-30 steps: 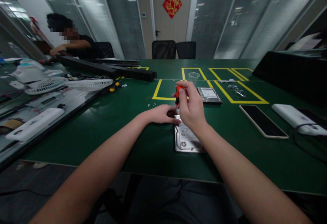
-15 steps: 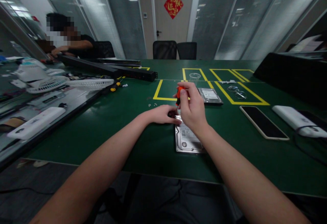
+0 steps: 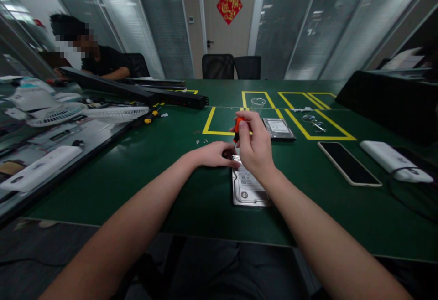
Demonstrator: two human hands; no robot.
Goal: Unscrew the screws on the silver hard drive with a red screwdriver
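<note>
A silver hard drive (image 3: 246, 189) lies flat on the green table (image 3: 178, 172) in front of me. My right hand (image 3: 256, 147) is closed round an orange-handled screwdriver (image 3: 237, 126), held upright with its tip down at the drive's far left corner. My left hand (image 3: 215, 153) rests at that same corner, its fingers curled against the drive's edge beside the screwdriver tip. A few tiny screws (image 3: 201, 141) lie on the table just left of my left hand.
A second hard drive (image 3: 278, 128), a clear plastic cup (image 3: 257, 104) and yellow tape squares (image 3: 308, 117) lie beyond. A phone (image 3: 348, 162) and white power bank (image 3: 393, 160) sit right. Fan parts (image 3: 85, 113), black strips (image 3: 143, 92) and a seated person (image 3: 99, 58) are left.
Both hands stay at the drive's far corner with the screwdriver upright; only the camera view shifts slightly. The person at the far left has pulled a hand back.
</note>
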